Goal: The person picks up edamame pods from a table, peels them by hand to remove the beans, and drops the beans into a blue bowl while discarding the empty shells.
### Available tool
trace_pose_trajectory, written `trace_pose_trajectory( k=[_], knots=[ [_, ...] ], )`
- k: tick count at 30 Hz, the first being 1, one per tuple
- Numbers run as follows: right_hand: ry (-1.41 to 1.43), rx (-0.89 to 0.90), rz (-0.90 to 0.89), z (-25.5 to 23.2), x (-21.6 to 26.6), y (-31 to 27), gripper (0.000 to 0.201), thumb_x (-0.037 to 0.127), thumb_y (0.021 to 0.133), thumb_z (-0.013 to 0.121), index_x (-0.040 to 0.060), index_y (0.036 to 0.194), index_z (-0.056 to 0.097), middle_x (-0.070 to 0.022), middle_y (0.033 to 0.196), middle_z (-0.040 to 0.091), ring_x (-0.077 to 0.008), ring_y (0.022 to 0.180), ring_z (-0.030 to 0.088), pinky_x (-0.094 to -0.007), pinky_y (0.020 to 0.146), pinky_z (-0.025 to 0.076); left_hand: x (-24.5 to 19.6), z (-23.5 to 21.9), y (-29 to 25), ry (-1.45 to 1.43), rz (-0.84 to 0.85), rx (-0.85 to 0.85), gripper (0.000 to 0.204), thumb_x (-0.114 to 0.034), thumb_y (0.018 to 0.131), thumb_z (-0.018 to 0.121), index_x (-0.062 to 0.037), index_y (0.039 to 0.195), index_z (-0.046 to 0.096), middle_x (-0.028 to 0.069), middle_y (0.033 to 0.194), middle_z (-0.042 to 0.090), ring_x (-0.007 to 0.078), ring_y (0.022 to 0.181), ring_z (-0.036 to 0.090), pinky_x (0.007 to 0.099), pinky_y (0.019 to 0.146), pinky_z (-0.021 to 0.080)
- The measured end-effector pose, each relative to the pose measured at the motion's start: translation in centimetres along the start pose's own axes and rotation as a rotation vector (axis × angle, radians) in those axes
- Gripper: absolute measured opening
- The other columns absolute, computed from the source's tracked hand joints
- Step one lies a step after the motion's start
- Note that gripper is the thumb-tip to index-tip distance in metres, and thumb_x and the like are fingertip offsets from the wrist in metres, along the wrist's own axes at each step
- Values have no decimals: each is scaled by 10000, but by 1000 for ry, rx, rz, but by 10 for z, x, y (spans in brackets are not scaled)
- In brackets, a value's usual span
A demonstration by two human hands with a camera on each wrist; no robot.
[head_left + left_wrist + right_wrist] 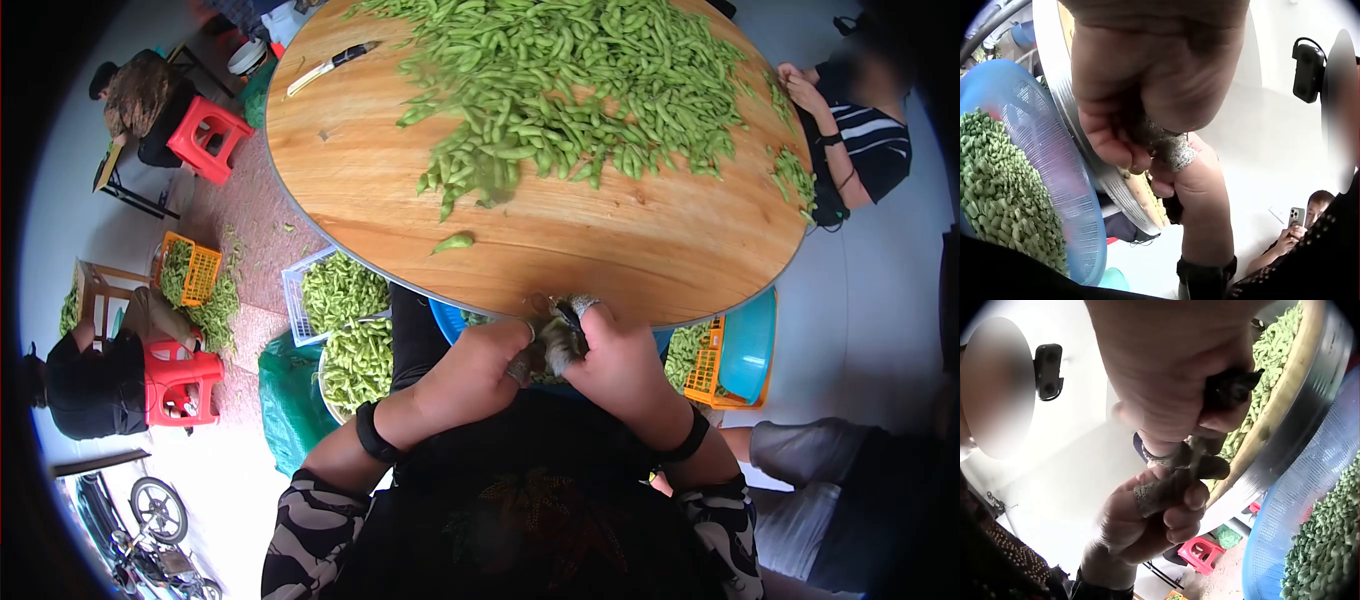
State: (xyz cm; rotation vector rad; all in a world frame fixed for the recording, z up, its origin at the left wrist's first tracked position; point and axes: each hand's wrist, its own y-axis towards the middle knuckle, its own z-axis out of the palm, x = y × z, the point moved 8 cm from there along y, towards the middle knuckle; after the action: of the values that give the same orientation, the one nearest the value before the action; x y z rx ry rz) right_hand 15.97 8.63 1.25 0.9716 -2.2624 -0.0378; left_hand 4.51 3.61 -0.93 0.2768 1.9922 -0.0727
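Both hands meet at the near edge of the round wooden table, over a blue mesh basket of shelled green beans. My left hand has curled fingers and a cloth-wrapped thumb; it pinches a small dark piece that I cannot identify. My right hand grips a small dark tool beside its taped forefinger. A big pile of green pods covers the far half of the table. One pod lies alone closer to me.
A knife lies at the table's far left. A white crate of pods, an orange basket and a teal bowl sit under the table. Other people sit at the right and left, near a red stool.
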Motion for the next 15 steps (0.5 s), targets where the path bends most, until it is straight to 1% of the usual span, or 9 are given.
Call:
trace_pose_trajectory(
  k=[2,3,5,8,9,10,11,13,15],
  knots=[
    [-73,5,-49,3,7,-2,254,105,690,726,5,832,540,-158,781,578,-348,661,612,-397,591,510,-1,-1,-5,91,22,-7,168,80,683,576,0,828,543,181,800,573,397,787,590,419,653,497],
    [-149,2,-89,3,11,-3,247,102,679,724,11,775,515,-150,771,572,-346,648,610,-401,589,511,-1,-5,-10,91,18,-16,168,80,683,576,0,828,543,181,800,573,397,787,590,419,653,497],
    [-99,32,-88,3,12,-7,233,96,689,716,5,814,541,-155,797,586,-348,656,612,-405,588,508,0,-30,-26,216,-8,-97,211,88,671,558,-4,861,549,182,815,567,391,784,586,442,666,494],
    [54,77,-32,-1,4,-7,237,84,713,702,-3,900,587,-162,859,615,-347,695,624,-405,606,512,25,-90,-71,432,-272,-407,231,87,721,518,2,929,575,199,837,579,400,778,598,454,666,502],
    [153,99,15,-1,-1,-9,253,77,727,697,-5,948,606,-164,895,630,-344,728,634,-400,626,517,41,-109,-86,581,-389,-450,304,100,736,503,-3,1008,593,201,855,591,409,787,603,460,674,505],
    [255,17,-9,-8,-4,-5,269,61,752,687,4,1009,629,-163,935,646,-339,790,648,-379,673,526,42,-126,-95,782,-409,-493,379,96,759,510,-19,1110,594,196,913,608,411,817,609,452,694,512],
    [255,20,-8,-9,-7,-3,269,61,752,687,4,1009,629,-163,935,646,-339,790,648,-379,673,526,35,-136,-100,794,-388,-612,378,64,779,543,-27,1143,595,206,1000,609,406,875,605,447,742,511],
    [322,4,110,-12,-19,0,232,49,756,688,-3,977,635,-167,922,644,-340,809,652,-367,705,529,19,-143,-97,1164,-309,-693,392,46,795,550,-37,1176,591,211,1091,592,399,941,591,448,806,500],
    [325,3,171,-9,-25,1,234,60,763,678,0,984,630,-172,910,635,-355,782,642,-390,679,523,11,-139,-83,1129,-226,-745,385,20,774,598,-42,1154,614,195,1103,585,375,980,581,433,844,495]
  ],
)
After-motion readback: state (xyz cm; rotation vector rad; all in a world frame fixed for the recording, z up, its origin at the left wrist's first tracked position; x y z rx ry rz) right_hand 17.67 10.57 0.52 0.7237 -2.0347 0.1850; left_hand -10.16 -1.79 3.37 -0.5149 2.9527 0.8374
